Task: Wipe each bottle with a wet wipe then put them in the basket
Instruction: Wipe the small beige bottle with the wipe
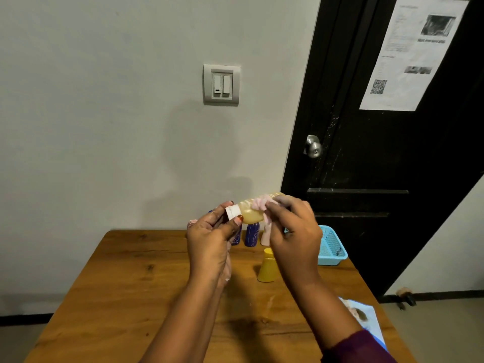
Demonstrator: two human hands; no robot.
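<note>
A small clear bottle of yellowish liquid [251,214] with a white cap is held sideways above the table. My left hand [212,242] pinches its cap end. My right hand [294,231] presses a crumpled pale wet wipe [260,204] around the bottle's body. Behind the hands stand two dark blue bottles [252,234] and a pale pink bottle [265,238], partly hidden. A yellow bottle [267,267] stands in front of them. The blue plastic basket [332,247] sits at the table's right edge, right of my right hand.
The wooden table [146,284] stands against a grey wall with a light switch [221,84]. A black door [379,153] is at the right. A blue wipe pack [364,318] lies near the table's right front corner.
</note>
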